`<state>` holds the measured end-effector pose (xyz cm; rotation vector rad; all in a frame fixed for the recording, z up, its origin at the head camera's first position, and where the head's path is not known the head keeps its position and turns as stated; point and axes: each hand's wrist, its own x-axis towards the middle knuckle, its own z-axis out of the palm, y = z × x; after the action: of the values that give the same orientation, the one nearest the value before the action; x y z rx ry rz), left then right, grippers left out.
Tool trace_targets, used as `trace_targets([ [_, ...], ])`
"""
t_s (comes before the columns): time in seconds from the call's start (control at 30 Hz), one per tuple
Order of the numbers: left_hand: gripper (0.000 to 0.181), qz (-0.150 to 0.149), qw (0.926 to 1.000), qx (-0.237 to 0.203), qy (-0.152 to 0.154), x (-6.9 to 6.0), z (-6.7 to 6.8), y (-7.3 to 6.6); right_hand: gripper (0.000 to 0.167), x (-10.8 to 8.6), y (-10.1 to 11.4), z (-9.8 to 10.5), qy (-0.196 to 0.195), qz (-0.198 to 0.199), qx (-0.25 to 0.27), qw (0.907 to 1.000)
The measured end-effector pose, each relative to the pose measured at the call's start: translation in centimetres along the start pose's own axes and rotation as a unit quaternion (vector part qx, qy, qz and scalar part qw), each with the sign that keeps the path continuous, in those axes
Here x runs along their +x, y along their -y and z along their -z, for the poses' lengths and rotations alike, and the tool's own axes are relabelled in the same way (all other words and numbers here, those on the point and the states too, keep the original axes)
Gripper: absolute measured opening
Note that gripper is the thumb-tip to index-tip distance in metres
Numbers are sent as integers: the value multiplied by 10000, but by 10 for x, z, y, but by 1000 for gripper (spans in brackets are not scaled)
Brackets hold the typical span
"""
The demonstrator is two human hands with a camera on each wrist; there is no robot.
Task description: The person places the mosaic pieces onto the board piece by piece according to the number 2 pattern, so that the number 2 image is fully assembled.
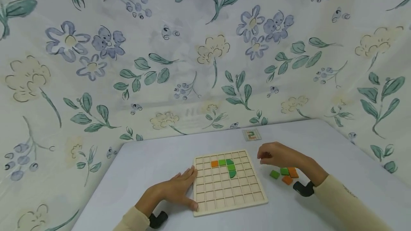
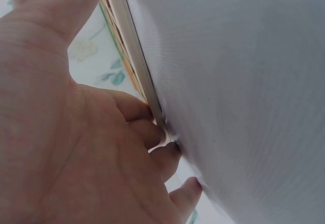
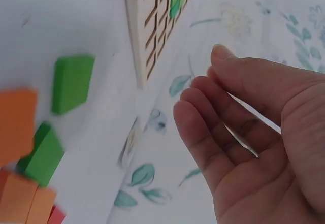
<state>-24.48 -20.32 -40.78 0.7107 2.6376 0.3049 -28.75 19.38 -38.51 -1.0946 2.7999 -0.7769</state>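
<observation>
A pale wooden grid board (image 1: 218,197) lies on the table. In its upper middle cells sit an orange square tile (image 1: 214,164), green square tiles (image 1: 222,162) and green rounded tiles (image 1: 232,174). My left hand (image 1: 178,189) rests along the board's left edge, fingers extended and thumb spread toward the near corner; the left wrist view shows fingertips touching that side. Above the table, right of the board, hovers my right hand (image 1: 277,154). Its fingers are loosely bent and hold nothing visible, as the right wrist view (image 3: 264,148) also shows.
Loose green tiles (image 1: 274,174) and orange tiles (image 1: 287,180) lie right of the board, below the right hand. A small pattern card (image 1: 252,135) lies near the table's far edge. Behind stands a floral cloth backdrop (image 1: 192,45).
</observation>
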Motion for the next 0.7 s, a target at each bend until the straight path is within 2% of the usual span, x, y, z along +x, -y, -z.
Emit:
trace_targets([
  [0.27, 123, -30, 10000, -25, -55, -1, 1, -1, 8, -26, -19, 6, -81, -335, 109, 9993],
  [0.53, 123, 9, 10000, -85, 32, -1, -3, 1, 18, -33, -24, -2, 430, -138, 442, 9980],
  [0.7, 122, -9, 10000, 11, -6, -1, -1, 0, 25, -34, -20, -1, 667, -339, 526, 9958],
])
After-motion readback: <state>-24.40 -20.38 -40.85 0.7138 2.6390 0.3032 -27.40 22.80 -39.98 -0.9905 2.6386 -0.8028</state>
